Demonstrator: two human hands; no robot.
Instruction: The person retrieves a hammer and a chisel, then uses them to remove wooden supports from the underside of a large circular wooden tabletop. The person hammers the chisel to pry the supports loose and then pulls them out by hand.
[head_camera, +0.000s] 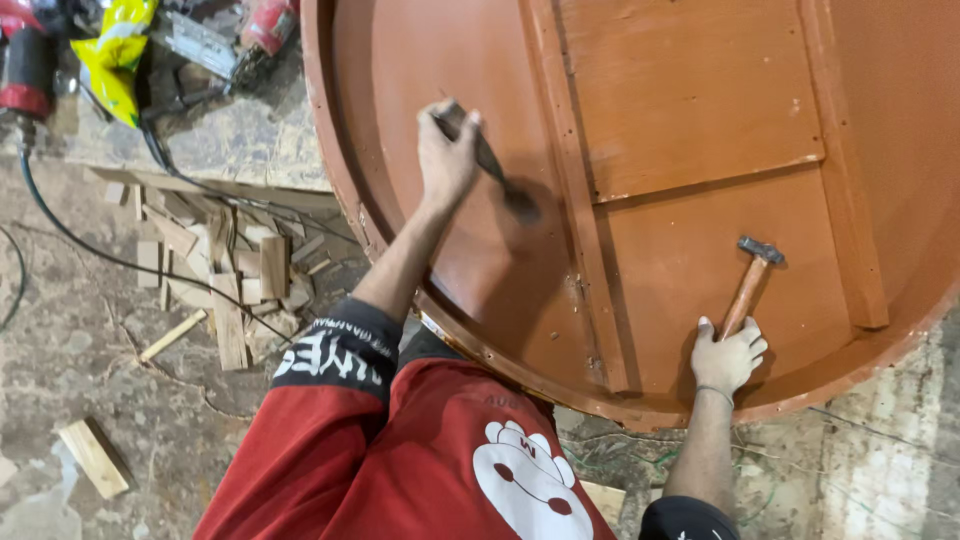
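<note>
Hands of the person are both on the big round brown wooden panel (690, 110). Left hand (447, 150) reaches forward with a straight arm, its fingers closed around a dark brush (490, 165) whose tip touches the panel. Right hand (727, 355) rests near the panel's edge, fingers gripping the wooden handle of a hammer (752, 275) that lies flat on the panel. Wood scraps (225, 275) lie on the floor.

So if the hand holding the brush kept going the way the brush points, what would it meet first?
The left hand aims its brush down and right across the round brown panel. The first thing in that line looks like the raised wooden batten fixed to the panel, though depth is hard to judge.
</note>
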